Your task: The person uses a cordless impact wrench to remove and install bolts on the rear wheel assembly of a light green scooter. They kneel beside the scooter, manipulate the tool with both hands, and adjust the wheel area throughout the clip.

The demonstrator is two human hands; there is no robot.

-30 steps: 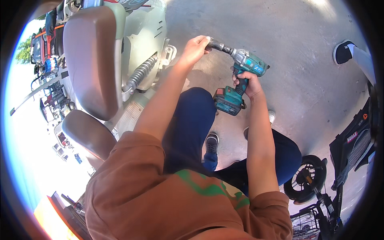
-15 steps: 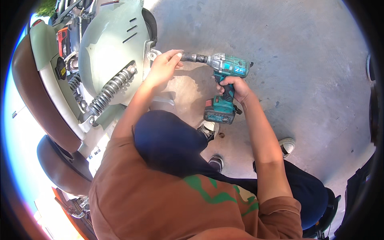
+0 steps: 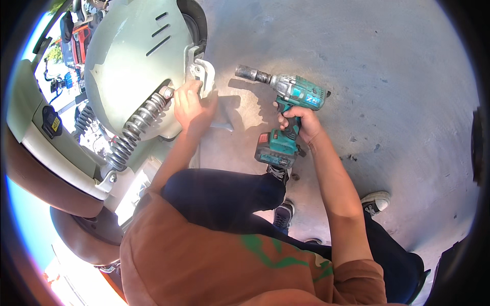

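Head view: right hand (image 3: 302,122) is wrapped round the grip of a teal-and-black cordless impact wrench (image 3: 302,93), fingers curled over the front of the handle. Wrench is held up over the floor, right of the scooter; nose points left and slightly up in frame, with a dark, worn metal socket (image 3: 247,73) on its end, apart from any other part. Battery pack (image 3: 275,149) sits at the base of the handle, red patch on one corner.

Left hand (image 3: 194,108) is at the scooter, fingers bent, by the silver bracket (image 3: 206,74) and the top end of the coil-spring shock absorber (image 3: 133,126). Fingertips partly hidden; cannot tell whether it grips anything or just rests there. Hands well apart.

Around them: pale green rear panel (image 3: 130,61) with three slots, dark curved part (image 3: 193,23) at its edge. Shock runs diagonally down-left to a light mount (image 3: 108,182). Brown seat (image 3: 46,176) at far left, second brown pad (image 3: 84,232) below it. Grey concrete floor (image 3: 408,71) on the right, stained. Dark shoe with white toe (image 3: 376,201) near the right forearm.
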